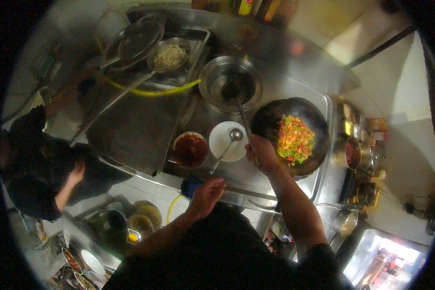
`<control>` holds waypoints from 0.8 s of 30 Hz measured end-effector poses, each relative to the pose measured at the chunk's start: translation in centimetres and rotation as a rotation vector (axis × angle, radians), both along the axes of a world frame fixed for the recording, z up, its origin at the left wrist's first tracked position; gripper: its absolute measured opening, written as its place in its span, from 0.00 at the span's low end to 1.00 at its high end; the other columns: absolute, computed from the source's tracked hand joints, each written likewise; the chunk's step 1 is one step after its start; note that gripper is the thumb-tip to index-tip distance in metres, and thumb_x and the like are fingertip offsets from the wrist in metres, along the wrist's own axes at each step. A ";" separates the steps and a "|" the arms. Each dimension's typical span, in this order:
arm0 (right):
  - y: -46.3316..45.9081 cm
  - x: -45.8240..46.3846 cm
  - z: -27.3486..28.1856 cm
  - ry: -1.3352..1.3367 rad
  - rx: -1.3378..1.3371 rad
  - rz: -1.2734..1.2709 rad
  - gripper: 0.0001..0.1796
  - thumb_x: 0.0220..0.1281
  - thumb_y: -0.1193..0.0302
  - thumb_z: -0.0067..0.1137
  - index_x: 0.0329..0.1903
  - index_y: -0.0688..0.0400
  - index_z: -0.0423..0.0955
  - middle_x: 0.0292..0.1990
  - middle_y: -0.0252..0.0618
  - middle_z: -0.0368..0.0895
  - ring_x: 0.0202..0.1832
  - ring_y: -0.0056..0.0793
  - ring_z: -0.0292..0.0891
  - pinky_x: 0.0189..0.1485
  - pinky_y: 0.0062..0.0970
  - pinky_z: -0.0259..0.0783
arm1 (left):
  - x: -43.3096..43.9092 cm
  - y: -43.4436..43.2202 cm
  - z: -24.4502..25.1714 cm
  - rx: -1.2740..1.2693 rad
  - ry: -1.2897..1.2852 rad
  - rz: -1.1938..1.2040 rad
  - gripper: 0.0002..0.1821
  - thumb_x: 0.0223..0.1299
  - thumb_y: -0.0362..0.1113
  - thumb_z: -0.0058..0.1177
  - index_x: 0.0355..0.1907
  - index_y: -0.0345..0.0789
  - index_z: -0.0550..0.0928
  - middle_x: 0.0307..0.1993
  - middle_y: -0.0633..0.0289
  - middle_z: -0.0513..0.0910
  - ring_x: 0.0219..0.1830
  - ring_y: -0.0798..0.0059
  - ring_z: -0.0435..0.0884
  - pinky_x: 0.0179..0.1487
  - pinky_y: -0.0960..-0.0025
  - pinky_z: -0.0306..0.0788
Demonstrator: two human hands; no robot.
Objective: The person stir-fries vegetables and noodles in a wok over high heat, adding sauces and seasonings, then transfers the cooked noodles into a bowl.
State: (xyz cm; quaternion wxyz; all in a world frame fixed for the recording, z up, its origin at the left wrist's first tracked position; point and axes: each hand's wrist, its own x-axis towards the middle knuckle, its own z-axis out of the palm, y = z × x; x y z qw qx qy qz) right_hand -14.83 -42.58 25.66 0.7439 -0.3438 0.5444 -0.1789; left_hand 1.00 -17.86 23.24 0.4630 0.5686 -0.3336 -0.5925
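My right hand (262, 154) grips the long handle of a ladle (243, 114). Its head reaches into a round metal pot (206, 81) and is hard to make out in the dark interior. Right of that hand sits a black wok (262, 123) with chopped, colourful vegetables (297, 139) in it. My left hand (208, 195) hovers by the counter's front edge, holding nothing, its fingers loosely bent, beside a blue cloth (190, 186). Between the hands and the pot stands a white bowl (217, 139) with a small metal ladle (235, 135) lying in it. A bowl of dark red sauce (190, 149) is to its left.
At the back left, a long-handled strainer (156, 69) holds noodles (170, 57) near a yellow hose (156, 92). Another person (32, 170) in dark clothes stands at the left. Metal containers (353, 154) line the right side; bottles (245, 7) stand at the back.
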 end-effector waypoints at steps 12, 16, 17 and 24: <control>3.0 -4.5 0.6 -0.393 0.342 -0.311 0.15 0.84 0.55 0.52 0.55 0.51 0.78 0.30 0.26 0.77 0.22 0.16 0.68 0.21 0.18 0.64 | 1.0 -1.6 -0.8 -0.042 0.080 0.054 0.20 0.81 0.35 0.54 0.69 0.30 0.75 0.59 0.51 0.85 0.58 0.66 0.87 0.65 0.62 0.79; 5.3 -5.5 4.5 -0.334 0.274 -0.262 0.20 0.87 0.55 0.45 0.38 0.54 0.73 0.22 0.25 0.69 0.14 0.16 0.58 0.13 0.17 0.52 | 2.0 -3.3 -0.5 0.000 0.108 0.067 0.20 0.82 0.37 0.54 0.68 0.31 0.76 0.58 0.54 0.85 0.57 0.68 0.87 0.63 0.63 0.81; 5.7 -5.8 5.4 -0.314 0.260 -0.256 0.20 0.87 0.55 0.45 0.38 0.53 0.72 0.22 0.24 0.68 0.14 0.15 0.58 0.13 0.17 0.52 | 2.4 -3.8 -0.4 -0.041 0.093 0.046 0.21 0.82 0.39 0.54 0.69 0.31 0.75 0.60 0.54 0.84 0.58 0.66 0.86 0.65 0.62 0.79; 8.2 -8.1 9.1 -0.290 0.155 -0.269 0.21 0.85 0.51 0.47 0.38 0.53 0.70 0.20 0.26 0.67 0.12 0.14 0.55 0.12 0.15 0.53 | 4.1 -6.1 0.7 -0.070 0.000 -0.012 0.20 0.83 0.41 0.54 0.68 0.33 0.76 0.60 0.55 0.84 0.58 0.67 0.86 0.64 0.62 0.80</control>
